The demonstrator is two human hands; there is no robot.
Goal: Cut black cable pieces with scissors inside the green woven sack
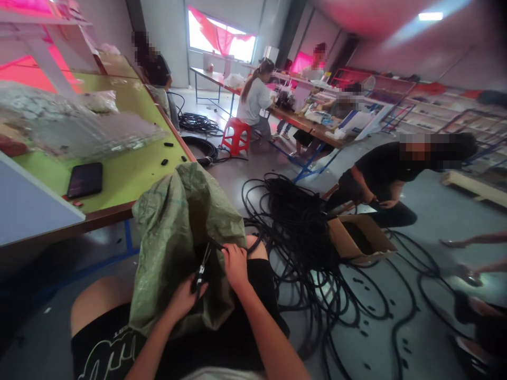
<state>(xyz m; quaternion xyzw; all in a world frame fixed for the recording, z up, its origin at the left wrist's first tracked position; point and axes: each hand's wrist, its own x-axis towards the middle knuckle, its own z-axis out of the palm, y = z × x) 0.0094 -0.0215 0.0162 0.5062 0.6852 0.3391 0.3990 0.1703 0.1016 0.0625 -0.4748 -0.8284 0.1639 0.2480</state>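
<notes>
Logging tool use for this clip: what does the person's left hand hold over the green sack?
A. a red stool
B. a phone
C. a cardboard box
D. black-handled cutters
D: the left hand grips black-handled cutters against the green sack.

A long green-topped workbench (130,174) runs up the left side, with a dark phone (84,179) lying flat near its close end and clear plastic bags (75,126) heaped further along. Out on the grey floor to the right sits an open cardboard box (358,240), and a person in black (390,177) crouches just behind it. Further off, a red plastic stool (236,136) stands beside a seated person in a white shirt (255,100) at a far table (304,124).
</notes>
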